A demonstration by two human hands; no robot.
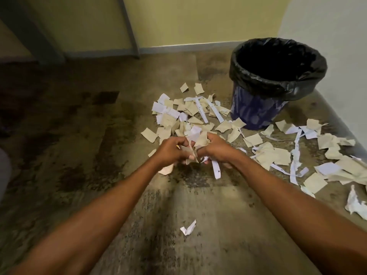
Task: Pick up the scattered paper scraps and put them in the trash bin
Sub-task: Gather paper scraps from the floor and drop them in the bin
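Note:
Tan and white paper scraps (186, 110) lie scattered over the floor left of a blue trash bin (256, 112) lined with a black bag. More scraps (278, 153) spread to the right. My left hand (170, 150) and my right hand (217, 146) come together just above the floor, fingers curled round a bunch of scraps (196, 140) held between them. A white strip (216, 169) hangs down from the bunch. The bin stands up and to the right of my hands, its mouth open and dark inside.
A single crumpled white scrap (187, 228) lies near me on the stained floor. A crumpled white piece (355, 203) sits at the right edge. Yellow wall and a grey door frame (131, 28) are behind; a white wall (337, 46) runs along the right.

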